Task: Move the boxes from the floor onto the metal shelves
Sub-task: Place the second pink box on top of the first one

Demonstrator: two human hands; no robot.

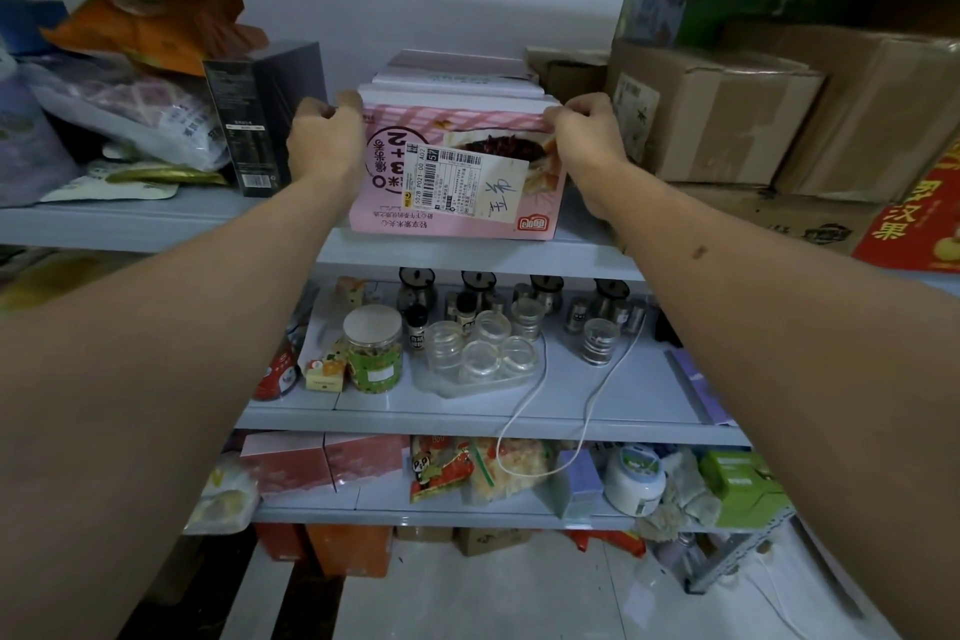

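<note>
From the head camera, both bare arms reach up to the upper metal shelf (467,252), a smooth pale grey painted sheet. Between the two hands stands one pink box (457,172), glossy printed cardboard, rectangular, its print upside down, with one white shipping label stuck across its front. It sits at the shelf's front edge. The left hand (324,140) has its fingers curled round the box's top left corner, and the right hand (589,138) pinches the top right corner with curled fingers. On top of the box, between the hands, lie flat white boxes (460,83), stacked; the exact number is unclear.

Just left of the left hand stands one tall black carton (260,120), matte, with small print. Beyond it lie soft crinkled plastic bags (135,83). Right of the right hand sit two plain brown cardboard boxes (727,120), taped.

Below the hands, the next shelf down carries one clear plastic jar (374,348) with a pale lid, four clear round containers (480,346), and a thin white cable (540,411) hanging over the edge.
</note>
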